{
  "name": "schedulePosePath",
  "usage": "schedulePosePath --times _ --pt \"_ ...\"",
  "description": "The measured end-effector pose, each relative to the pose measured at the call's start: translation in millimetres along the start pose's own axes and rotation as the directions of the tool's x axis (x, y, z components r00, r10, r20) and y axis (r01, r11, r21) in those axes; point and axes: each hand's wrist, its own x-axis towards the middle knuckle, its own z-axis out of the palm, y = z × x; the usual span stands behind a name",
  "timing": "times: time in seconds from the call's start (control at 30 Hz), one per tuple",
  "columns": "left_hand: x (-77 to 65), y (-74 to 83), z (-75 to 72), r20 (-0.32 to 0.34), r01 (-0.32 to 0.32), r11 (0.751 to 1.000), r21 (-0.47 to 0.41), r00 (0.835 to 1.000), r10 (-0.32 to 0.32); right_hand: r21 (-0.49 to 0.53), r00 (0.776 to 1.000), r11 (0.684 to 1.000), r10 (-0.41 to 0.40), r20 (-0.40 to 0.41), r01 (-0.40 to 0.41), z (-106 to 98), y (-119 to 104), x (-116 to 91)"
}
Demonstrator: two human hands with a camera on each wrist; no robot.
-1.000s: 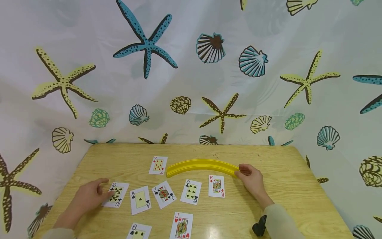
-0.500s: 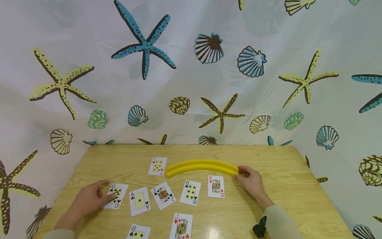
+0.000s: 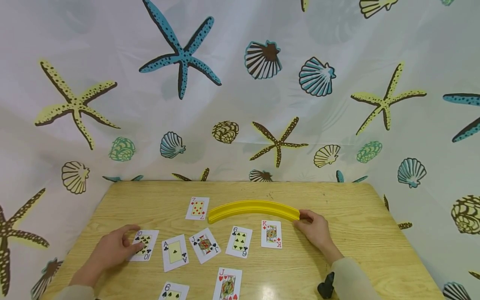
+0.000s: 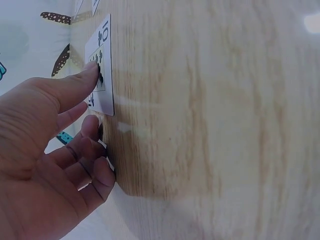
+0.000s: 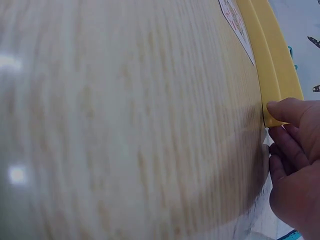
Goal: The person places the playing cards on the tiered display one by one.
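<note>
My left hand (image 3: 112, 246) pinches the left side of a ten of clubs (image 3: 150, 241), thumb on its face, index finger at its edge. In the left wrist view, the other fingers of that hand curl loosely beside the card (image 4: 104, 95). A curved yellow playing card holder (image 3: 253, 206) lies across the back half of the table. My right hand (image 3: 314, 229) grips its right end. The right wrist view has the thumb on top of the holder (image 5: 270, 70) and the fingers behind its end. The king of diamonds (image 3: 271, 234) lies face up just in front of it.
Face-up cards lie on the wooden table (image 3: 356, 216): seven of diamonds (image 3: 197, 208), ace of clubs (image 3: 175, 253), jack of spades (image 3: 205, 245), six of clubs (image 3: 239, 242), jack of hearts (image 3: 228, 284), six of spades (image 3: 174, 291). A shell-patterned cloth (image 3: 232, 96) hangs behind.
The ten of clubs has shifted very slightly left under my left hand. My right hand stays at the end of the card holder, and the other cards have not moved.
</note>
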Motion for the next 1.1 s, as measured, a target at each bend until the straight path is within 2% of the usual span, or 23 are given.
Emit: schedulePosePath --times 0.43,0.87,1.1 --pt "1.0 1.5 -0.9 0.012 0.029 0.999 -0.018 1.0 -0.028 -0.006 1.0 1.0 0.002 -0.014 -0.002 1.2 1.2 0.4" --pt "1.7 1.4 1.0 -0.026 0.029 1.0 0.002 0.999 -0.029 -0.026 0.999 0.999 -0.02 -0.048 0.019 2.7 0.4 -0.8" --pt "2.0 2.9 0.9 -0.036 0.029 1.0 0.006 0.999 -0.029 -0.026 0.999 1.0 -0.013 -0.034 0.013 1.8 0.1 -1.5"
